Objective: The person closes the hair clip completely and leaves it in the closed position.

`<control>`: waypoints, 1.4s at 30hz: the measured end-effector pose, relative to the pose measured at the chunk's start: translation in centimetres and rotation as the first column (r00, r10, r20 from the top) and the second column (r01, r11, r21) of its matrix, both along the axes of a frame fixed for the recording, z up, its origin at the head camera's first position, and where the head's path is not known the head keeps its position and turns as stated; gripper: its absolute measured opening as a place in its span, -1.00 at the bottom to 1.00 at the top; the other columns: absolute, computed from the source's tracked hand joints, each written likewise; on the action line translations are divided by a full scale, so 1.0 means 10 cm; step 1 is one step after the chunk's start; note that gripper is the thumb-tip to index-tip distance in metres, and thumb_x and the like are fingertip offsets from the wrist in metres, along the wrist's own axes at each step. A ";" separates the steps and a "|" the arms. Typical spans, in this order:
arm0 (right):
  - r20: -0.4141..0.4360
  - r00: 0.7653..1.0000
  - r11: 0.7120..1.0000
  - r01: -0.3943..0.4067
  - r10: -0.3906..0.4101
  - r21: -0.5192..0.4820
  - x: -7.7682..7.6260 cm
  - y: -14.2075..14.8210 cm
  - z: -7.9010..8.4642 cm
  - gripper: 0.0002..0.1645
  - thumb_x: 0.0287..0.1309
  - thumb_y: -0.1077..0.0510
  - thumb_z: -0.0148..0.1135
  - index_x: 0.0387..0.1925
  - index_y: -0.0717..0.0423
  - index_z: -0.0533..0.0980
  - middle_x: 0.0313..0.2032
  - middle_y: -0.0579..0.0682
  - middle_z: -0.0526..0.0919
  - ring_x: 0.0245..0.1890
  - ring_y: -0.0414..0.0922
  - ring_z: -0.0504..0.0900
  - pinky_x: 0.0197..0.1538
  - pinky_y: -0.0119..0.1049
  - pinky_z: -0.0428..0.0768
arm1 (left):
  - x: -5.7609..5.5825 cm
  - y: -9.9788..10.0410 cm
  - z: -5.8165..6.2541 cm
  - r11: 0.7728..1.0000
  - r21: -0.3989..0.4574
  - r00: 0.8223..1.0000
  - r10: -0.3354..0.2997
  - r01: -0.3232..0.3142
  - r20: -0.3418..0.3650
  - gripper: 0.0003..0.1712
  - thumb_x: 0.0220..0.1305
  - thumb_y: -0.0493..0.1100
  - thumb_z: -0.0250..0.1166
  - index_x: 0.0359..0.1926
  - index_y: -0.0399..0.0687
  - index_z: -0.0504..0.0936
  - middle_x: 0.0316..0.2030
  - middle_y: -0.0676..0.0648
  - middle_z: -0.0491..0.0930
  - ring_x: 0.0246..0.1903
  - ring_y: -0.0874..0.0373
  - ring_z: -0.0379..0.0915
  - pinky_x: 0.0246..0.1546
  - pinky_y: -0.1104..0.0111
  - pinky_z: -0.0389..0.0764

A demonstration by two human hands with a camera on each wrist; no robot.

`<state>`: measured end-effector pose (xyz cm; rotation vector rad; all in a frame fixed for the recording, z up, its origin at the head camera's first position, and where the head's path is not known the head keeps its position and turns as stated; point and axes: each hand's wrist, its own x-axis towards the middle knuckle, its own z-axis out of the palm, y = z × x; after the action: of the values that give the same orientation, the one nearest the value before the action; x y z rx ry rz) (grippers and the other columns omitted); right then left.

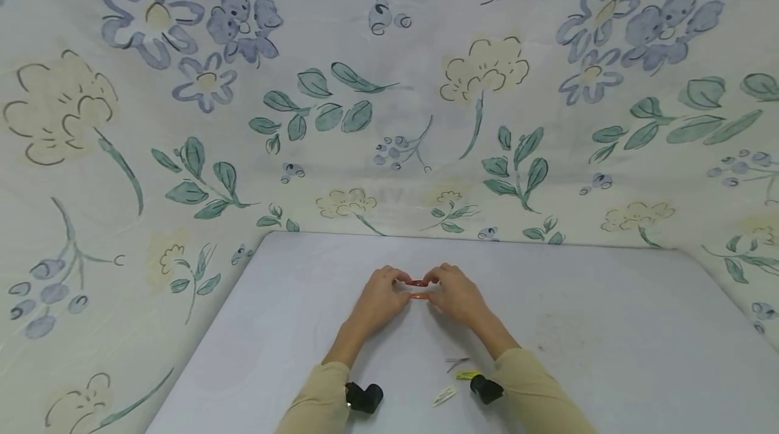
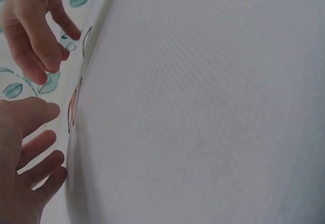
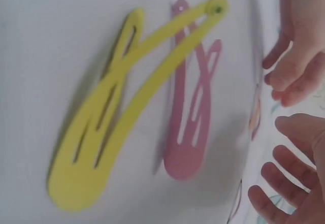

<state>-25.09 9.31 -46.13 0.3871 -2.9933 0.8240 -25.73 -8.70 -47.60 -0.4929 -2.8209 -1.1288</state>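
Observation:
A red hair clip [image 1: 416, 282] lies on the white table, with an orange hair clip [image 1: 420, 296] just nearer to me. My left hand [image 1: 383, 299] is at their left ends and my right hand [image 1: 456, 295] at their right ends. In the left wrist view, the left hand [image 2: 30, 153] has spread, loosely bent fingers, with an orange-toned clip [image 2: 73, 104] on the table beside its thumb. Relaxed fingers of the right hand [image 3: 297, 173] show in the right wrist view, where nothing sits between them and a clip [image 3: 255, 117] lies edge-on close by.
Nearer to me on the table lie a yellow snap clip [image 3: 76, 183], a pink snap clip [image 3: 185, 163] and a pale clip [image 1: 445, 395]. Black wrist cameras [image 1: 365, 397] sit at both sleeves. A flowered cloth [image 1: 389, 150] rises behind the table's far edge.

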 end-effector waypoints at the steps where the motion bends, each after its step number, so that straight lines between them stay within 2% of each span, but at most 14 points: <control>1: 0.005 1.000 1.000 0.002 -0.002 -0.016 0.01 0.01 0.02 -0.75 0.14 0.18 0.39 -0.10 0.02 0.63 -0.13 -0.02 0.60 -0.06 -0.04 0.54 0.02 -0.09 0.58 | 0.00 0.00 0.00 1.000 0.008 1.000 -0.002 0.002 -0.003 -0.77 0.15 -0.26 0.38 -0.13 -0.13 0.68 -0.09 -0.09 0.60 -0.01 -0.04 0.47 0.05 0.06 0.52; 8: 0.000 1.000 0.991 0.012 -0.012 -0.133 0.09 0.15 0.05 -0.73 0.16 0.20 0.36 -0.07 0.08 0.61 -0.11 0.01 0.61 -0.02 0.01 0.58 0.05 -0.04 0.59 | 0.03 0.00 0.05 1.000 0.012 1.000 -0.004 0.004 -0.005 -0.73 0.16 -0.25 0.40 -0.09 -0.12 0.66 -0.05 -0.10 0.60 0.04 -0.06 0.45 0.08 0.04 0.50; 12: -0.004 0.999 0.986 0.041 -0.042 -0.160 0.14 0.24 0.03 -0.73 0.16 0.19 0.37 -0.08 0.07 0.61 -0.13 0.00 0.62 -0.03 -0.01 0.59 0.08 -0.05 0.58 | 0.06 0.02 0.07 1.000 0.024 1.000 0.002 -0.002 0.018 -0.71 0.18 -0.21 0.40 -0.05 -0.08 0.65 -0.04 -0.07 0.58 0.08 -0.04 0.43 0.11 0.05 0.50; 17: -0.014 0.998 0.981 0.050 -0.053 -0.188 0.20 0.35 0.02 -0.72 0.16 0.19 0.37 -0.07 0.07 0.61 -0.13 -0.01 0.62 -0.05 -0.04 0.56 0.07 -0.07 0.57 | 0.12 0.04 0.10 0.999 0.028 1.000 -0.019 0.019 0.018 -0.70 0.20 -0.16 0.39 -0.03 -0.07 0.64 -0.04 -0.07 0.58 0.07 -0.04 0.41 0.08 0.04 0.50; 21: -0.032 0.997 0.971 0.054 -0.063 -0.232 0.26 0.44 0.05 -0.71 0.15 0.22 0.37 -0.06 0.09 0.61 -0.13 0.00 0.62 -0.06 -0.03 0.56 0.07 -0.06 0.56 | 0.16 0.05 0.14 0.996 0.064 0.998 -0.057 0.056 0.008 -0.70 0.21 -0.15 0.39 -0.04 -0.10 0.64 -0.05 -0.08 0.57 0.07 -0.06 0.41 0.10 0.02 0.47; 27: -0.066 0.993 0.968 0.079 -0.097 -0.239 0.31 0.55 0.10 -0.66 0.14 0.22 0.39 -0.02 0.09 0.60 -0.08 0.02 0.62 -0.05 -0.03 0.55 0.06 -0.06 0.59 | 0.21 0.07 0.18 0.992 0.100 0.997 -0.082 0.082 -0.001 -0.68 0.21 -0.16 0.38 -0.02 -0.12 0.64 -0.03 -0.07 0.58 0.08 -0.06 0.41 0.12 0.04 0.45; 36: -0.082 0.990 0.948 0.082 -0.113 -0.308 0.39 0.73 0.11 -0.66 0.15 0.22 0.37 -0.02 0.15 0.59 -0.05 0.09 0.61 -0.04 -0.01 0.55 0.04 -0.04 0.59 | 0.30 0.07 0.18 0.993 0.054 0.994 -0.107 0.107 -0.003 -0.60 0.18 -0.10 0.37 0.05 -0.07 0.63 0.02 0.01 0.57 0.06 0.02 0.39 0.10 0.07 0.47; 42: -0.070 0.990 0.951 0.100 -0.126 -0.292 0.48 0.81 0.11 -0.68 0.17 0.21 0.35 -0.02 0.13 0.58 -0.05 0.06 0.61 -0.04 -0.03 0.53 0.06 -0.05 0.58 | 0.38 0.07 0.19 0.990 0.061 0.992 -0.130 0.129 0.008 -0.60 0.19 -0.09 0.36 0.06 -0.04 0.61 0.03 0.02 0.55 0.09 0.02 0.38 0.09 0.04 0.47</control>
<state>-20.25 17.37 -45.04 0.2327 -2.7266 1.1747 -21.92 -7.99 -45.75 -0.6750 -2.7902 -1.2395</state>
